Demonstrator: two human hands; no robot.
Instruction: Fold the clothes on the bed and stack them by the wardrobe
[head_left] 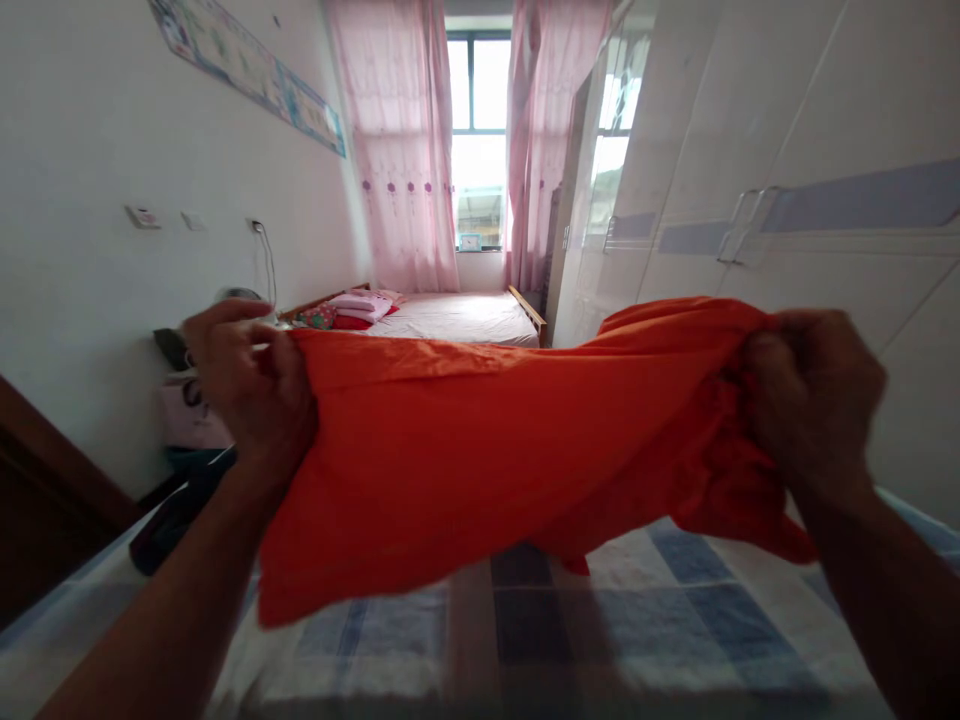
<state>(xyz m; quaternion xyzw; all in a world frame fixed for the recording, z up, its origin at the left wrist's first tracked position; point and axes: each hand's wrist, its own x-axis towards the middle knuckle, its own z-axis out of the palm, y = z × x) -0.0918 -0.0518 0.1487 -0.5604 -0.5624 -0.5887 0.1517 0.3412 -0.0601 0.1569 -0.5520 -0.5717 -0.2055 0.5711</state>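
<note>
An orange-red garment (450,440) is stretched out in the air between my two hands; its exact kind is not clear. My left hand (251,375) pinches its upper left corner between thumb and fingers. At the upper right, my right hand (814,395) is closed around bunched fabric, and loose folds hang below that fist. The lower left part of the cloth hangs fairly flat. Beneath it lies a bed with a blue and white checked sheet (637,640), partly hidden by the cloth.
Farther back stands another bed (457,315) with folded pink and red bedding (360,308). White wardrobes (750,150) line the right side. Pink curtains (397,130) flank the window (480,140). At left are a pale pink bag (191,410) and a dark item (172,515) on the near bed.
</note>
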